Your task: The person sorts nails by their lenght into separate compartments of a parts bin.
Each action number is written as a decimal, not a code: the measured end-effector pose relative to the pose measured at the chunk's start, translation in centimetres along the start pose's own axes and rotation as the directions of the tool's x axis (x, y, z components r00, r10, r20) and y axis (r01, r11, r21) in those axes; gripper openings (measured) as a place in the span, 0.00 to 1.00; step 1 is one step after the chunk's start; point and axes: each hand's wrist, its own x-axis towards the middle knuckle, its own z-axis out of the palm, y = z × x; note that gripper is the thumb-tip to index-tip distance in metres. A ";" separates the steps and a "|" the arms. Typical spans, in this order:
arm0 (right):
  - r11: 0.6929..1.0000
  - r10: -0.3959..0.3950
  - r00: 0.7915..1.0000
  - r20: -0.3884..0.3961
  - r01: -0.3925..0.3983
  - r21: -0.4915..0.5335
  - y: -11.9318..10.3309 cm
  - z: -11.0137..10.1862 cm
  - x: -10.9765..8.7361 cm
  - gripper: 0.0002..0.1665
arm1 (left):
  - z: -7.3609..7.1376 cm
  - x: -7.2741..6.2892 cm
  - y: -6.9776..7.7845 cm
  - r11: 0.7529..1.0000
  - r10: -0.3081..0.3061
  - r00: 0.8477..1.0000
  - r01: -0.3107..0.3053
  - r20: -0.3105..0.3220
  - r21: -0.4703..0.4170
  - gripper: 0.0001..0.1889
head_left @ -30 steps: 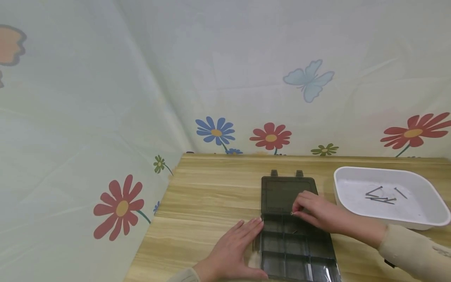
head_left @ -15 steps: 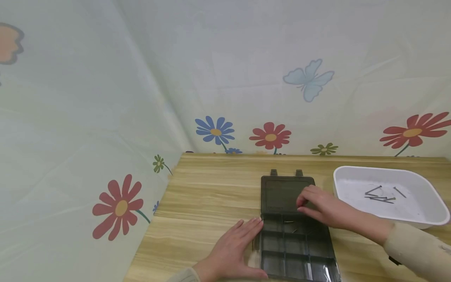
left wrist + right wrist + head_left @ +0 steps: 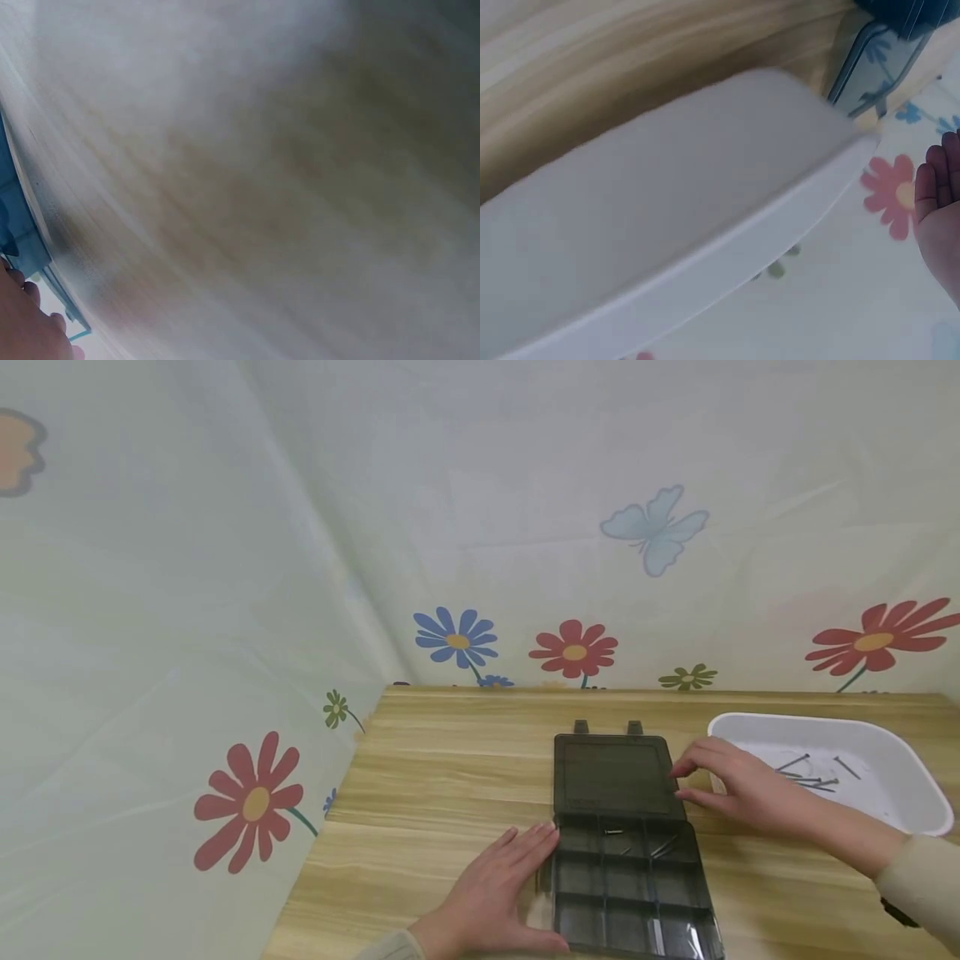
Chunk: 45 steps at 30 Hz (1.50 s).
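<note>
A dark see-through compartment box (image 3: pixel 628 883) lies on the wooden table with its lid (image 3: pixel 615 777) folded back. In its top row sit a small screw (image 3: pixel 614 832), a tinier piece beside it, and longer screws (image 3: pixel 663 847) in the right-hand compartment. My left hand (image 3: pixel 495 889) rests by the box's left side, its fingertips at the edge. Between the lid and the white tray (image 3: pixel 911 785) hangs my right hand (image 3: pixel 738 785), thumb and fingers apart and holding nothing. The right wrist view shows that hand's fingers (image 3: pixel 946 172) beyond the tray.
Several long screws (image 3: pixel 817 782) lie in the white tray, partly covered by the right forearm in the head view. Behind the wooden table (image 3: pixel 442 768) hangs a pale cloth (image 3: pixel 495 510) printed with flowers and a butterfly.
My right hand has let go of a small screw, which lies in the top middle compartment, and has moved right toward the tray. The left hand has stayed put.
</note>
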 end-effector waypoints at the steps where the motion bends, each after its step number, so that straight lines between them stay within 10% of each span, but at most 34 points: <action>1: 1.000 0.005 1.000 -0.002 -0.005 -0.020 0.3 -0.4 -0.2 0.27 | 0.0 0.0 0.0 1.000 0.001 1.000 -0.001 -0.001 0.000 0.66; 27: 0.918 0.319 0.946 0.058 -0.293 -0.269 7.7 -6.3 -6.8 0.28 | 0.3 -0.1 -0.1 1.000 -0.001 1.000 0.001 0.004 -0.009 0.66; 45: 0.895 0.356 0.927 0.114 -0.303 -0.327 11.4 -6.0 -9.5 0.23 | 0.1 -0.1 -0.1 1.000 0.001 1.000 -0.001 0.015 -0.008 0.66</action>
